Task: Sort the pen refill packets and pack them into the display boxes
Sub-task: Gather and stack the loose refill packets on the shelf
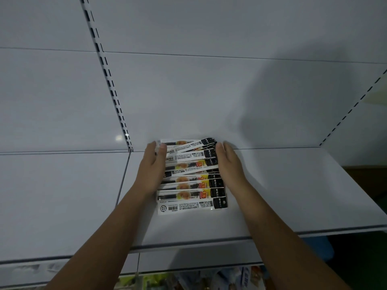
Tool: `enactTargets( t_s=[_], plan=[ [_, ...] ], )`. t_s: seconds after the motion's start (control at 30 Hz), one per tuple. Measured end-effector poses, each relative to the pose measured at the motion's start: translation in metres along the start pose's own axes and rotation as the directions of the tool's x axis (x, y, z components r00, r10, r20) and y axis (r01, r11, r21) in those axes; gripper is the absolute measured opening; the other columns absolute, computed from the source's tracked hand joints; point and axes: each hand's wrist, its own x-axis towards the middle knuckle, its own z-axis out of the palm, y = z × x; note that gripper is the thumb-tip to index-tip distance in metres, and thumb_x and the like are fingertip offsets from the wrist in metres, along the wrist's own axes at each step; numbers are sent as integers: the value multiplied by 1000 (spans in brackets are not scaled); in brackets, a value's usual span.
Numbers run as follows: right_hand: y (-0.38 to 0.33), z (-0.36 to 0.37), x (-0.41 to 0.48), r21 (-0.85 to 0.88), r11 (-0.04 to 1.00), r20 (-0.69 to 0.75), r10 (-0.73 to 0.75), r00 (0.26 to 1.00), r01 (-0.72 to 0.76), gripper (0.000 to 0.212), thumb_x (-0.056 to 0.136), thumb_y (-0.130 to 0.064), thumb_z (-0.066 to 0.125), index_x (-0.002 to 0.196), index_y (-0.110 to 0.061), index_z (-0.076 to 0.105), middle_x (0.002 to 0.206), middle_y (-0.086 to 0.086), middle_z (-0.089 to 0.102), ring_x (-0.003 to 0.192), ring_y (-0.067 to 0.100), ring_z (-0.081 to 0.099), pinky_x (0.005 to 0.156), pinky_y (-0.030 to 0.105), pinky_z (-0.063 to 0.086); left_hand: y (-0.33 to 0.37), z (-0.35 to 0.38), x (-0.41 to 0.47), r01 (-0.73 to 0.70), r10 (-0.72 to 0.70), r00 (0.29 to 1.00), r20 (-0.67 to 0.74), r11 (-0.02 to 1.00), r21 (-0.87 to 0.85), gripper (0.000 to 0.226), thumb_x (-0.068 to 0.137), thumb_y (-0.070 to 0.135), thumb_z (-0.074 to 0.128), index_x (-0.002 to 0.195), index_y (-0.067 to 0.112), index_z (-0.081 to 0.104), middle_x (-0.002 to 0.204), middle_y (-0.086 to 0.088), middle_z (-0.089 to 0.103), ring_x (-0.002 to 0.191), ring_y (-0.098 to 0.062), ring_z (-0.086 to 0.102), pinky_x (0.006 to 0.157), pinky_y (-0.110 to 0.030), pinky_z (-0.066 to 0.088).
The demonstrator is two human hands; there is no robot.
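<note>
We see the pen refill packets (191, 185) lying in a loose, overlapping pile on the white shelf (293, 195), directly between our two hands. Our left hand (154, 166) lies with straight fingers against the pile's left ends, and our right hand (229, 164) does the same against the right ends; the hands stand apart, flat and uncurled, with the packets bracketed between the palms

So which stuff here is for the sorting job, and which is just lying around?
For the job: pen refill packets, left hand and right hand at the pile's two sides.
Just there: white shelf under the pile, colourful packages below the shelf.
</note>
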Motion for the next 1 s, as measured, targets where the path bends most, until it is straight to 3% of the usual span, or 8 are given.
enactTargets(
  t_s=[0.1, 0.27, 0.33, 0.4, 0.5, 0.67, 0.87, 1.0],
  plan=[
    [-15, 9, -3, -12, 999, 78, -34, 996, 35, 65, 96, -77, 33, 137, -30, 53, 131, -3, 66, 123, 17, 62, 108, 47, 48, 8, 7, 6, -55, 53, 998, 23, 993, 103, 18, 110, 50, 37, 117, 43, 52, 102, 38, 55, 95, 24, 56, 83, -8, 38],
    [-9, 0, 5, 28, 999, 10, -45, 999, 44, 84, 90, -86, 31, 140, -22, 51, 137, 4, 64, 127, 21, 61, 109, 50, 48, 0, 0, 9, -37, 38, 999, -12, 995, 89, 42, 104, 66, 37, 124, 37, 61, 121, 13, 71, 114, -3, 66, 103, -38, 50],
    [-7, -6, 12, -8, 1000, -20, -22, 1000, 22, 98, 84, -93, 30, 143, -16, 44, 146, 10, 56, 135, 27, 54, 112, 51, 45, -4, -3, 11, -76, 75, 997, 11, 990, 119, 35, 107, 62, 36, 119, 41, 61, 120, 14, 70, 114, 3, 65, 102, -40, 50],
    [-11, 0, 8, -52, 997, 54, -52, 997, 54, 73, 98, -77, 33, 134, -15, 46, 137, 8, 59, 130, 24, 56, 104, 40, 48, 3, 1, 9, -102, 86, 993, 78, 965, 241, 42, 106, 66, 29, 133, 44, 53, 142, 17, 55, 133, 18, 42, 116, -35, 34],
    [-16, 13, 2, -105, 988, 166, -98, 981, 116, 62, 101, -72, 32, 143, -29, 43, 142, -4, 56, 133, 14, 53, 109, 40, 45, -7, 6, 23, -96, 59, 994, 96, 890, 445, 97, 88, 91, 14, 153, 23, 36, 166, -9, 26, 159, -21, 14, 127, -54, 22],
    [-8, -8, -3, -47, 985, 52, -163, 985, 165, 39, 112, -45, 32, 113, -22, 63, 107, -10, 69, 94, -3, 64, 85, 24, 49, -9, -2, 16, -142, 133, 990, 52, 885, 442, 67, 105, 67, 27, 159, 28, 32, 166, -5, 29, 156, -24, 23, 127, -51, 23],
    [-6, -9, 5, -156, 956, 139, -227, 964, 248, 55, 110, -46, 41, 160, -24, 34, 167, -6, 29, 152, 9, 28, 124, 32, 24, -14, -10, 11, -226, 149, 968, 201, 864, 450, 60, 107, 59, 33, 162, 36, 28, 174, 6, 13, 160, -13, 5, 130, -47, 12],
    [-5, 4, 3, -276, 901, 268, -262, 927, 334, 52, 111, -43, 39, 159, -22, 39, 170, -2, 23, 150, -3, 9, 127, 32, 10, -11, -1, 9, -285, 192, 957, 218, 769, 573, 61, 108, 57, 30, 164, 36, 18, 175, 3, -2, 160, -22, -12, 129, -58, 4]
  ],
)
